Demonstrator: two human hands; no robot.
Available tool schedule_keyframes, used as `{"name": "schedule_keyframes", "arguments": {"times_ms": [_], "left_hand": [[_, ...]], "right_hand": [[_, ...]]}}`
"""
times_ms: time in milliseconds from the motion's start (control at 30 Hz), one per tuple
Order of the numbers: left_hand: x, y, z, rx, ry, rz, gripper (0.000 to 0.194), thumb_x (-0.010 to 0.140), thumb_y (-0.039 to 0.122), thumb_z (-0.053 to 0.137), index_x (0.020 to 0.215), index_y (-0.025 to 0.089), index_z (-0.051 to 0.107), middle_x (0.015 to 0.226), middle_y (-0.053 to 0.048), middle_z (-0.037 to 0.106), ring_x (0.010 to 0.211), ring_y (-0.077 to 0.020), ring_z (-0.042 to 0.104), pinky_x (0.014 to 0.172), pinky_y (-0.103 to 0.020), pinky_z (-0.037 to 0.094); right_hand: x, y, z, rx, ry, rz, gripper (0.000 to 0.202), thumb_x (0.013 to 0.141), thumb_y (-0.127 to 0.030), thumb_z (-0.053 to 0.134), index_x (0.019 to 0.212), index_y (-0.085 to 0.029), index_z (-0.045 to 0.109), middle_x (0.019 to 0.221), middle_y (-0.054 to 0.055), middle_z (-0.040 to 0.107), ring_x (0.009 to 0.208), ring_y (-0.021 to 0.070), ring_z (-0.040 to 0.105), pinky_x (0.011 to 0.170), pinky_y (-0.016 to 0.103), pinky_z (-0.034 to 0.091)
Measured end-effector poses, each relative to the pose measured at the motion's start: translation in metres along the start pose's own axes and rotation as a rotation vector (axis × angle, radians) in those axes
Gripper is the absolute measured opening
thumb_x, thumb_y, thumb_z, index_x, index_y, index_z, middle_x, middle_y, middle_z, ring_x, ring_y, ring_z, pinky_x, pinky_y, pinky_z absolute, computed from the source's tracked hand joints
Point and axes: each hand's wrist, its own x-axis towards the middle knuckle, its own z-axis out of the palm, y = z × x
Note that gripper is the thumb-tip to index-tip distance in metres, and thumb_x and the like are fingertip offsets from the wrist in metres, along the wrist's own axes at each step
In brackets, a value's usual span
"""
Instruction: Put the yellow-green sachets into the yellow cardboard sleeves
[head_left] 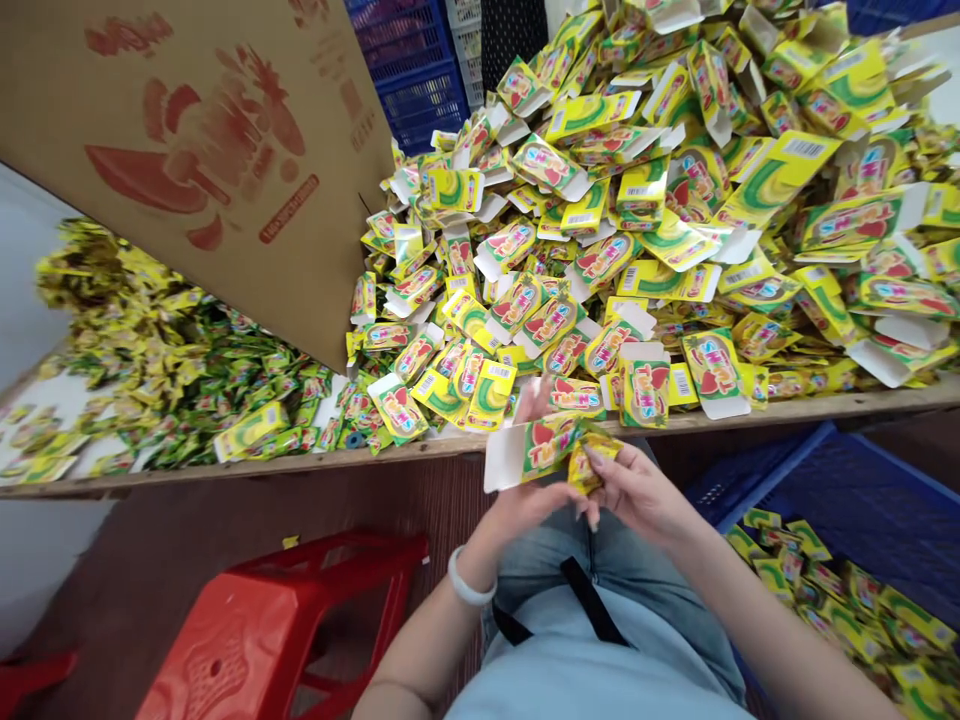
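In front of my lap, my left hand (529, 502) is closed around a small candy box (547, 443), yellow and green with a white flap sticking out to the left. My right hand (634, 492) pinches yellow candy packets (585, 470) at the right end of that box. Whether the packets are partly inside the box cannot be made out. Just beyond my hands, a large heap of similar small boxes (555, 320) covers the table, many with their white flaps standing out.
A big cardboard carton (225, 150) stands tilted at the left. Beside it lie loose small packets (247, 390) along the wooden table edge (420, 452). Below left is a red plastic stool (247, 620). A blue crate (847, 510) at right holds boxes. Blue crates (416, 80) are stacked behind.
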Motion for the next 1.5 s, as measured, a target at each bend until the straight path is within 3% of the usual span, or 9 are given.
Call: {"name": "schedule_keyframes", "arguments": {"times_ms": [133,233,367,500,700,833,1000,1333,1500], "left_hand": [[0.01,0.007,0.01,-0.228,0.175,0.019,0.039,0.082,0.056,0.069,0.103,0.025,0.062,0.095,-0.005,0.065,0.1,-0.0257,0.065,0.093,-0.045,0.052],[0.012,0.015,0.002,-0.351,-0.009,-0.158,0.042,0.072,0.046,0.082,0.094,0.02,0.059,0.076,0.001,0.057,0.066,-0.0139,0.059,0.067,-0.031,0.053],[0.002,0.014,0.008,-0.336,-0.269,-0.441,0.047,0.067,0.044,0.087,0.09,0.015,0.057,0.072,0.003,0.054,0.061,-0.0091,0.052,0.058,-0.023,0.046],[-0.008,0.017,0.015,-0.298,-0.365,-0.5,0.047,0.065,0.047,0.086,0.079,0.014,0.055,0.069,0.003,0.054,0.062,-0.0088,0.048,0.058,-0.022,0.041],[-0.009,0.016,0.003,-0.208,-0.438,-0.509,0.037,0.068,0.035,0.083,0.079,0.016,0.054,0.069,0.003,0.054,0.063,-0.0102,0.049,0.06,-0.025,0.044],[-0.004,0.007,0.004,-0.164,-0.44,-0.536,0.027,0.067,0.024,0.077,0.082,0.017,0.056,0.071,0.002,0.059,0.065,-0.0143,0.056,0.062,-0.029,0.049],[0.002,0.009,0.005,-0.156,-0.502,-0.548,0.027,0.066,0.02,0.074,0.087,0.018,0.057,0.073,0.003,0.061,0.06,-0.0131,0.056,0.057,-0.027,0.049],[-0.001,0.005,-0.002,-0.245,-0.626,-0.615,0.041,0.072,0.021,0.073,0.105,0.02,0.048,0.076,0.006,0.058,0.057,-0.0095,0.058,0.054,-0.023,0.05],[0.001,0.003,0.002,-0.215,-0.725,-0.7,0.036,0.074,0.02,0.073,0.1,0.019,0.047,0.07,0.006,0.059,0.053,-0.0112,0.059,0.05,-0.024,0.05]], "right_hand": [[-0.018,-0.011,-0.015,-0.226,0.196,-0.11,0.036,0.077,-0.044,0.082,0.101,-0.021,0.069,0.086,0.003,0.074,0.064,0.0175,0.072,0.048,0.024,0.059],[-0.028,-0.035,-0.028,-0.376,0.348,-0.293,0.028,0.076,-0.039,0.083,0.092,-0.02,0.07,0.078,0.002,0.073,0.052,0.014,0.065,0.037,0.02,0.05],[-0.021,-0.051,-0.009,-0.489,0.408,-0.645,0.022,0.078,-0.033,0.082,0.094,-0.024,0.069,0.078,-0.001,0.072,0.059,0.0129,0.065,0.051,0.023,0.056],[-0.003,-0.047,0.017,-0.795,0.231,-0.919,0.012,0.086,-0.022,0.073,0.097,-0.024,0.069,0.087,0.002,0.07,0.081,0.0162,0.067,0.072,0.028,0.058],[-0.006,-0.065,0.019,-1.379,-0.139,-0.551,0.015,0.093,-0.013,0.058,0.098,-0.02,0.069,0.096,0.006,0.06,0.087,0.0158,0.061,0.077,0.028,0.053],[-0.011,-0.08,0.022,-1.625,-0.236,-0.302,0.021,0.091,-0.01,0.054,0.1,-0.019,0.07,0.097,0.006,0.057,0.077,0.015,0.058,0.071,0.028,0.051],[-0.012,-0.088,0.017,-1.484,-0.352,-0.281,0.026,0.094,-0.015,0.053,0.117,-0.02,0.065,0.109,0.008,0.063,0.095,0.0187,0.063,0.085,0.031,0.051],[-0.01,-0.083,0.005,-1.43,-0.232,-0.222,0.012,0.093,-0.018,0.057,0.086,-0.017,0.067,0.071,0.0,0.062,0.062,0.0122,0.055,0.058,0.022,0.039],[-0.006,-0.084,0.01,-1.577,-0.299,-0.203,0.013,0.09,-0.012,0.058,0.09,-0.017,0.07,0.081,0.004,0.068,0.07,0.0146,0.061,0.063,0.024,0.041]]}}
